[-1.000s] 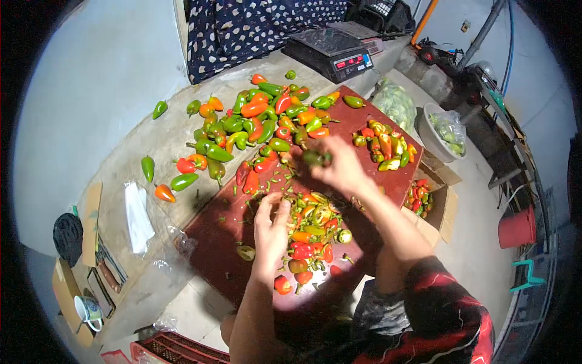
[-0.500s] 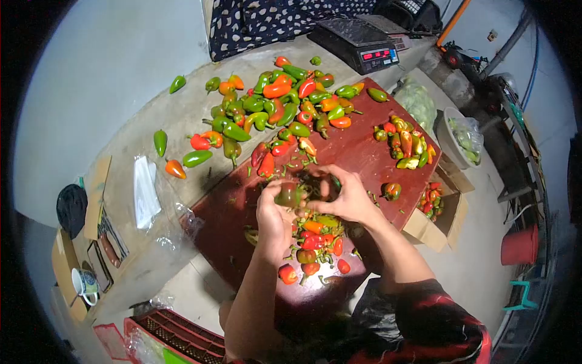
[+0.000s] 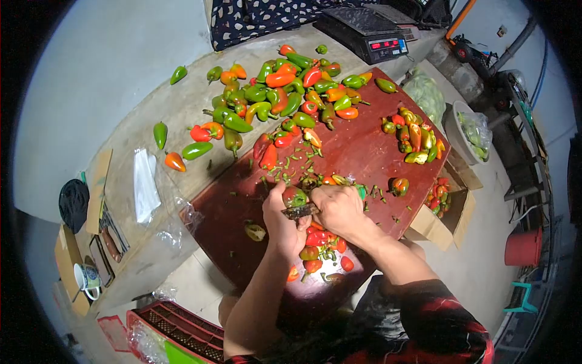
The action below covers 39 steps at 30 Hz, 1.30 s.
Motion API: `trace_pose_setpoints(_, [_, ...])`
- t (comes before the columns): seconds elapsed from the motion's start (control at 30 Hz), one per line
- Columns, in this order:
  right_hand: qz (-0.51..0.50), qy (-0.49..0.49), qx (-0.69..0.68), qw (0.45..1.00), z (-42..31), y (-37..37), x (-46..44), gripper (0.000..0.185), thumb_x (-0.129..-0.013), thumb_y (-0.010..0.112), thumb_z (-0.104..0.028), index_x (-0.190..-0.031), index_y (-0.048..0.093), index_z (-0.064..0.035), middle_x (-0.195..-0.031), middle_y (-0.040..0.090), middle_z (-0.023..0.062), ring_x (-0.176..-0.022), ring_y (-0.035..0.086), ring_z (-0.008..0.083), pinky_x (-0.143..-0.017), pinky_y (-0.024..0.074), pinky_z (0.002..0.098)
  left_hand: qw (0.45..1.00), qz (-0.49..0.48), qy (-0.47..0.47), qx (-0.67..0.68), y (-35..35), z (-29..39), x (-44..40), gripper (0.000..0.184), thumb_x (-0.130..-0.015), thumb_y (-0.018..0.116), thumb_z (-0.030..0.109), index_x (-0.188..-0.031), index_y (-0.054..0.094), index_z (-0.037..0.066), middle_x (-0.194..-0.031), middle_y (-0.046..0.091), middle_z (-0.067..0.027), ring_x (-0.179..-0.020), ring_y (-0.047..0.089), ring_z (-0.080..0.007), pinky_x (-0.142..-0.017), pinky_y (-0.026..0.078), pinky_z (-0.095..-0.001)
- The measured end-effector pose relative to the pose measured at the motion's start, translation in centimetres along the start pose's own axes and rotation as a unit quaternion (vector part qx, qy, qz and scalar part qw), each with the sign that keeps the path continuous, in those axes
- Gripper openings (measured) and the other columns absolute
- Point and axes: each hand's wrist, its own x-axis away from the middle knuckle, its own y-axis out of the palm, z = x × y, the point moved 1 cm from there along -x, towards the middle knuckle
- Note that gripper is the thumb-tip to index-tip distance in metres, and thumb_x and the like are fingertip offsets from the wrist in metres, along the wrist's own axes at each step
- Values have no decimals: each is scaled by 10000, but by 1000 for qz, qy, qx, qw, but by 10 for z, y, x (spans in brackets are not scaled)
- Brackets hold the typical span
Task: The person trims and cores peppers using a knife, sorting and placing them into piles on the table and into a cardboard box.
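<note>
Left hand: we see the left hand [image 3: 285,218] curled round a pepper, fingers and thumb gripping its sides.
Right hand: the right hand [image 3: 339,209] is clenched on a knife [image 3: 300,211], its dark, stained blade crossing toward the left palm, just below the pepper.
Pepper in hand: and here's our held pepper [image 3: 295,197], glossy, rounded, green with a dark reddish flush, sitting between left thumb and fingers, just left of the right hand.
Under the hands: we've got red pepper pieces [image 3: 318,238] crowding close in.
Left side: a lone cut half [image 3: 254,232] lies just left of the left hand, near the table's edge.
Ahead: stem scraps [image 3: 309,161] litter the wood, and past them a big pepper pile [image 3: 276,100] spills onto the concrete ledge [image 3: 133,133].
Room to move: right and forward of the right hand, we find a broad stretch of red table [image 3: 364,155], bounded by a pepper cluster [image 3: 418,136].
Right edge: the tabletop ends well right of the right hand, beside a cardboard box [image 3: 459,221].
</note>
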Motion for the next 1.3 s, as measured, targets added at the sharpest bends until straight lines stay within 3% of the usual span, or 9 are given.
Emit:
trace_pose_setpoints(0.13, [7, 1, 9, 1000, -1, 3, -1, 113, -763, 596, -127, -693, 532, -67, -597, 567, 96, -536, 616, 296, -462, 487, 435, 999, 32, 15, 41, 5, -4, 4, 382, -997, 422, 341, -692, 501, 124, -545, 454, -4, -379, 405, -128, -356, 325, -254])
trace_pose_setpoints(0.2, [12, -2, 14, 1000, -2, 2, -1, 99, -760, 583, -122, -694, 534, -67, -604, 570, 94, -543, 618, 295, -462, 486, 435, 997, 55, 37, 43, 6, -4, 4, 236, -998, 410, 257, -818, 456, 113, -554, 439, -8, -354, 402, -127, -343, 297, -274])
trace_pose_setpoints(0.33, [7, 2, 18, 1000, -4, 1, -1, 102, -756, 585, -127, -695, 530, -66, -615, 569, 93, -551, 618, 293, -462, 483, 432, 996, 60, 67, 8, 6, -8, 4, 294, -983, 459, 315, -765, 494, 119, -560, 458, -3, -372, 427, -141, -340, 320, -269])
trace_pose_setpoints(0.83, [-6, -19, 36, 999, -4, -5, -5, 105, -757, 575, -124, -690, 513, -74, -605, 579, 85, -530, 626, 280, -436, 489, 423, 994, 70, 82, -24, 13, -5, 8, 203, -976, 457, 278, -824, 459, 144, -569, 421, 15, -344, 391, -123, -327, 301, -264])
trace_pose_setpoints(1.13, [-2, -23, 37, 999, 1, -6, -7, 104, -752, 582, -134, -681, 528, -80, -614, 603, 88, -540, 640, 279, -462, 508, 427, 995, 19, 89, -33, 8, -5, 10, 183, -963, 433, 251, -817, 467, 147, -600, 456, 1, -357, 372, -117, -340, 275, -260])
trace_pose_setpoints(1.2, [-112, 125, 167, 971, 37, 1, -6, 127, -769, 591, -141, -677, 540, -71, -645, 638, 125, -583, 654, 321, -517, 519, 476, 995, 67, 61, -29, 9, -10, 8, 185, -961, 427, 254, -822, 468, 139, -618, 480, -26, -357, 362, -125, -343, 257, -265])
trace_pose_setpoints(1.27, [9, 187, 159, 970, 83, -19, -13, 104, -764, 623, -142, -713, 584, -60, -680, 653, 176, -641, 658, 378, -579, 522, 508, 998, 50, 36, -33, 22, -4, 22, 187, -967, 417, 259, -854, 468, 118, -629, 496, -52, -363, 364, -136, -348, 256, -271])
trace_pose_setpoints(1.3, [12, 181, 165, 969, 87, -19, -14, 104, -764, 623, -142, -713, 584, -60, -680, 653, 176, -641, 658, 378, -579, 522, 508, 998, 51, 42, -22, 21, -4, 20, 186, -968, 416, 259, -864, 472, 114, -636, 500, -57, -363, 366, -139, -348, 259, -271])
